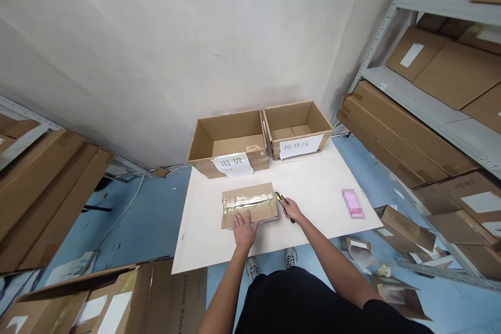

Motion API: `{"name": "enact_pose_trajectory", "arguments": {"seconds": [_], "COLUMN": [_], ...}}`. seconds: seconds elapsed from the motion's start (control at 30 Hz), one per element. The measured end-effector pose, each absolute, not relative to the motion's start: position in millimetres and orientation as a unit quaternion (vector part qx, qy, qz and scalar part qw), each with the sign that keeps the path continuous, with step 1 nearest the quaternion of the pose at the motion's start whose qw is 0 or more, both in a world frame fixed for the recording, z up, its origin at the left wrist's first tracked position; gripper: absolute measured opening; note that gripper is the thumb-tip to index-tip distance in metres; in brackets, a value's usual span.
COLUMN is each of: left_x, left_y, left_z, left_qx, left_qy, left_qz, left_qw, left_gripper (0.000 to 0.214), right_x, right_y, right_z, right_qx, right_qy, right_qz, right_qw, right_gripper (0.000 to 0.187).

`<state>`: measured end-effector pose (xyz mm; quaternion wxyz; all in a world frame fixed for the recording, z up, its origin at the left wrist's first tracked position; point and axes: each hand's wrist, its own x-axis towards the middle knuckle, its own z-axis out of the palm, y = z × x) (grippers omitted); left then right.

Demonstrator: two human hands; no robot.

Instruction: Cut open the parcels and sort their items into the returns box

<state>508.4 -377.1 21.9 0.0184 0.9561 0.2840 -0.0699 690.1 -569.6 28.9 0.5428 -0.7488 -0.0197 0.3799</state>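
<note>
A flat cardboard box [256, 213] lies on the white table [313, 182], with shiny tape along its top and a dark slit running through the tape. My left hand [244, 229] rests on the box's near side, fingers spread flat over the cardboard. Just right of the box, my right hand [291, 210] is wrapped round a black and yellow utility knife [281, 199]. The knife's tip points up and left, close to the box's right edge. Whether the blade touches the box cannot be made out.
Two open cardboard bins with paper signs, a left bin [203, 167] and a right bin [326, 135], stand at the table's back. A blurred pink item [353, 203] lies at the right. Shelving [450, 6] with cartons rises on the right; a large carton [156, 292] stands front left.
</note>
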Motion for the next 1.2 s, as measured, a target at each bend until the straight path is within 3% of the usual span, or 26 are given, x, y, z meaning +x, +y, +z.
{"name": "enact_pose_trajectory", "arguments": {"seconds": [0.3, 0.57, 0.73, 0.93, 1.07, 1.2], "left_x": [512, 512, 515, 518, 508, 505], "left_y": [-380, -385, -352, -290, -320, -365], "left_z": [26, 32, 54, 75, 68, 69], "left_qx": [0.954, 0.954, 0.956, 0.918, 0.894, 0.923], "left_qy": [0.293, 0.294, 0.279, 0.368, 0.415, 0.323], "left_qz": [-0.060, -0.056, -0.058, -0.076, -0.124, -0.192], "left_qw": [0.014, 0.025, 0.065, 0.123, 0.114, 0.085], "left_gripper": [0.089, 0.087, 0.074, 0.070, 0.076, 0.066], "right_x": [696, 676, 650, 632, 686, 753], "right_y": [-569, -602, -599, -538, -501, -480], "right_z": [45, 41, 31, 32, 46, 69], "right_qx": [-0.778, -0.748, -0.784, -0.881, -0.913, -0.935], "right_qy": [-0.069, -0.075, 0.021, -0.014, -0.024, 0.008], "right_qz": [0.409, 0.451, 0.314, 0.244, 0.229, 0.210], "right_qw": [0.472, 0.480, 0.535, 0.405, 0.338, 0.286], "right_gripper": [0.029, 0.028, 0.034, 0.042, 0.046, 0.045]}}
